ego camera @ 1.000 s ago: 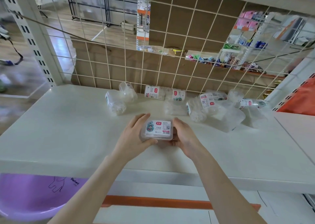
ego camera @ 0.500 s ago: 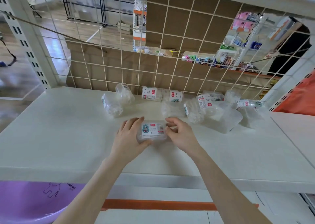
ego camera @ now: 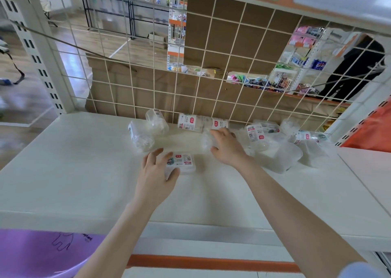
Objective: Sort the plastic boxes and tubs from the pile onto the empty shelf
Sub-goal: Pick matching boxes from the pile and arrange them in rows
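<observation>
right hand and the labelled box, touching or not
Apart: head view shows bare shelf between the right hand and the labelled box held by the left hand.

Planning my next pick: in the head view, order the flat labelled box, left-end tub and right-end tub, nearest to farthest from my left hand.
1. flat labelled box, touching the left hand.
2. left-end tub, behind, slightly left.
3. right-end tub, far right.
</observation>
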Motion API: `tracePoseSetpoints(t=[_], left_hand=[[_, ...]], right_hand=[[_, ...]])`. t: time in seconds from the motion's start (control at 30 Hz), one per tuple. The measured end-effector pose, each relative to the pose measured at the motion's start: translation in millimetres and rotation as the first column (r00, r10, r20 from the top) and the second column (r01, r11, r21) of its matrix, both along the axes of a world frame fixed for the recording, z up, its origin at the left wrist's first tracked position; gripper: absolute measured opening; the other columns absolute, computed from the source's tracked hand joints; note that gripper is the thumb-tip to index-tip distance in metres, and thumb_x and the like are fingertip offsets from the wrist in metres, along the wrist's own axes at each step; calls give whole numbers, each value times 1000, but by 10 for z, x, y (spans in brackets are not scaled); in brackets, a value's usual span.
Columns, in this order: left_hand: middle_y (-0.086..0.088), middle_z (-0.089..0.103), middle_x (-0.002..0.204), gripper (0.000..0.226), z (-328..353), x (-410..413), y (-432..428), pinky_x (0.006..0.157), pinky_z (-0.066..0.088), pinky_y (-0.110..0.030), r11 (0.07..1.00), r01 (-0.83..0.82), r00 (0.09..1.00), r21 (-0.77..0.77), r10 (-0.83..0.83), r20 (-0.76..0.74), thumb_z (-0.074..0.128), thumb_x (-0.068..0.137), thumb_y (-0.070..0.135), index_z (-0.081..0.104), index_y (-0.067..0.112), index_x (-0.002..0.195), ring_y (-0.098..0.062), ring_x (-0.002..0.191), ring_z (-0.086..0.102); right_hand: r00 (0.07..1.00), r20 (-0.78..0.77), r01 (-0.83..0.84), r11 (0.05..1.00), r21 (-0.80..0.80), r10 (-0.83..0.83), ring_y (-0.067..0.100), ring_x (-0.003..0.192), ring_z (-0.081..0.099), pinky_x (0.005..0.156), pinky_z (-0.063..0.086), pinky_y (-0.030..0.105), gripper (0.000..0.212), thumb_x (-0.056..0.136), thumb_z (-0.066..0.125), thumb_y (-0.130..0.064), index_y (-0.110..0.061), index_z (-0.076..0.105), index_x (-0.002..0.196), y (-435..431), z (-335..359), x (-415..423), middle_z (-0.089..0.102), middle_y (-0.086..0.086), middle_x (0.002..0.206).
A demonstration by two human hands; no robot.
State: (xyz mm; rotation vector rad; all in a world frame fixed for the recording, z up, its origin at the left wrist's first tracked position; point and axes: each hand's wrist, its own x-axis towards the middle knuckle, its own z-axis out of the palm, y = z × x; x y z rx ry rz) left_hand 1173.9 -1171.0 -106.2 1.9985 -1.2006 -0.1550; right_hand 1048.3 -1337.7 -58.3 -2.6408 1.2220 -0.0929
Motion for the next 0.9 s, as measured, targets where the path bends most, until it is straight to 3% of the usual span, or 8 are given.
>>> tracePoseSetpoints(t=[0.1,0.23,0.47,0.67,0.8,0.9], left_hand=[[-14,48,130,45,23,-7,11,94,32,-31,1000,-1,1000,10,1,-24,52,80,30,60,7,117,-32,121,36],[-13,50,128,50,43,-12,22,94,35,-34,1000,-5,999,22,6,-46,45,76,34,62,7,115,-32,120,38],[-15,53,124,25,24,-3,12,91,34,-30,1000,-18,999,-19,18,-41,62,85,12,65,4,108,-33,117,41],[-14,56,119,25,13,12,16,88,30,-25,1000,-17,998,-1,17,-54,58,86,19,67,3,104,-33,112,44],[-13,58,116,27,20,4,25,86,32,-26,1000,-5,999,-23,4,-55,56,85,20,67,2,102,-33,109,46],[-13,60,113,34,42,-10,25,85,35,-28,997,31,999,-69,-32,-19,52,81,24,66,3,102,-34,105,50]], right_hand=[[992,-121,-22,1000,7,22,32,129,26,104,27,37,58,92,45,-21,-20,21,145,-40,-36,28,25,9,146],[969,-242,-56,996,-69,38,33,129,23,102,28,37,56,92,44,-25,-20,23,143,-37,-69,52,24,11,145],[960,-271,-85,996,-38,72,32,126,24,99,29,40,48,90,47,-20,-16,31,135,-49,-12,52,30,10,141],[956,-277,-93,996,17,94,31,125,26,98,32,37,60,83,60,-24,-17,31,136,19,91,21,32,10,137],[962,-232,-129,988,81,145,29,129,25,99,32,34,68,79,66,-25,-16,31,136,97,99,-61,31,9,141],[998,31,-65,969,237,59,26,123,33,97,33,32,77,79,70,-22,-19,25,142,114,159,-188,35,12,136]])
